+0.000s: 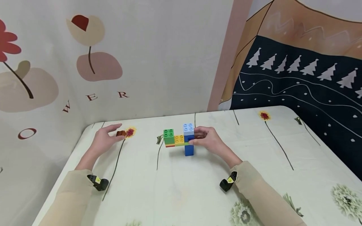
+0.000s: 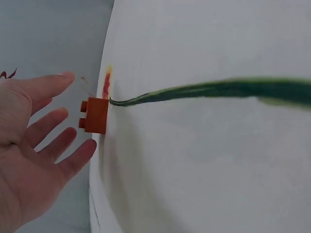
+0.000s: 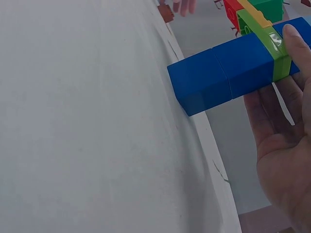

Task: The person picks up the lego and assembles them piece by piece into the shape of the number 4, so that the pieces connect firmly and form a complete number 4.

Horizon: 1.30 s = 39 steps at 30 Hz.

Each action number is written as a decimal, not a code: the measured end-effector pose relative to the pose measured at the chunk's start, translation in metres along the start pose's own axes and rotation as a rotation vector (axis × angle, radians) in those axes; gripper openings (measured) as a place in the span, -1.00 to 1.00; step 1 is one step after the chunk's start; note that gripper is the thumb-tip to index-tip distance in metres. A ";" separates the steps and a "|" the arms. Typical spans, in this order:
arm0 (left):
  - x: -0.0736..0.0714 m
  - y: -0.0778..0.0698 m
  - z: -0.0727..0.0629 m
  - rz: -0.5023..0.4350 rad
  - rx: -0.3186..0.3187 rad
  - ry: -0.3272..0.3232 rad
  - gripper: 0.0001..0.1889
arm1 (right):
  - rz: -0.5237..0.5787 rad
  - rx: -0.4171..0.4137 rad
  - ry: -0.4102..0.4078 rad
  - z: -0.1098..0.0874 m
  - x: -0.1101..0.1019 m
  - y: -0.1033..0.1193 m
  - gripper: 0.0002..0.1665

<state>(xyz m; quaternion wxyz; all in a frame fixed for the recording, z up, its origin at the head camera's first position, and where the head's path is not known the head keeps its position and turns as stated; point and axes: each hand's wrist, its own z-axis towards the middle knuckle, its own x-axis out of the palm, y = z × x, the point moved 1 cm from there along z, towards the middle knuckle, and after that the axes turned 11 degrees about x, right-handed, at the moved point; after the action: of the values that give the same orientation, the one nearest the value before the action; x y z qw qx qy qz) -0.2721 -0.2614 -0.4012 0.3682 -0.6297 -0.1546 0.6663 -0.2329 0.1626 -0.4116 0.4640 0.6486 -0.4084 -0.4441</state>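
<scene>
On the table's left, a brown toy brick (image 1: 121, 133) lies studs up. My left hand (image 1: 103, 140) is spread around it, thumb and fingers parted; the left wrist view shows a gap between the hand and the brick. My right hand (image 1: 210, 141) grips a toy brick model by its blue column (image 1: 189, 150), thumb at a lime-green piece (image 3: 278, 48). A light blue brick (image 1: 188, 128) tops the column. Yellow (image 1: 179, 140) and green (image 1: 168, 136) bricks extend left from it, with a red piece (image 3: 232, 10) underneath. Whether the column's foot touches the table I cannot tell.
A white cloth with printed flowers covers the table (image 1: 158, 194). Behind it hangs a pale printed curtain (image 1: 164, 62), with a dark tree-patterned cloth (image 1: 297, 78) to the right. A small black camera sits on each wrist.
</scene>
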 end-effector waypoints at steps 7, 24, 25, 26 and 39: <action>0.012 0.009 0.005 -0.077 -0.054 -0.038 -0.40 | 0.003 0.013 -0.011 0.000 -0.001 -0.002 -0.44; 0.023 0.015 0.006 -0.017 -0.046 -0.020 -0.50 | 0.008 0.019 -0.010 0.000 0.001 0.000 -0.44; 0.023 0.015 0.005 -0.015 -0.044 -0.018 -0.50 | 0.007 0.020 -0.008 0.000 0.001 0.000 -0.44; 0.022 0.014 0.004 -0.016 -0.044 -0.017 -0.50 | 0.006 0.022 -0.007 0.000 0.002 0.000 -0.44; 0.025 -0.025 -0.004 -0.058 0.083 -0.002 -0.52 | -0.006 0.022 -0.012 -0.001 0.002 0.002 -0.46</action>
<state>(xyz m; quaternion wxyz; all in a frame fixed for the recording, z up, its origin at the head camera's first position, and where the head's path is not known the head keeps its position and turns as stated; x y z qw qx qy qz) -0.2590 -0.2279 -0.4032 0.4130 -0.6083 -0.1456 0.6619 -0.2320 0.1607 -0.4097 0.4529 0.6522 -0.4143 -0.4449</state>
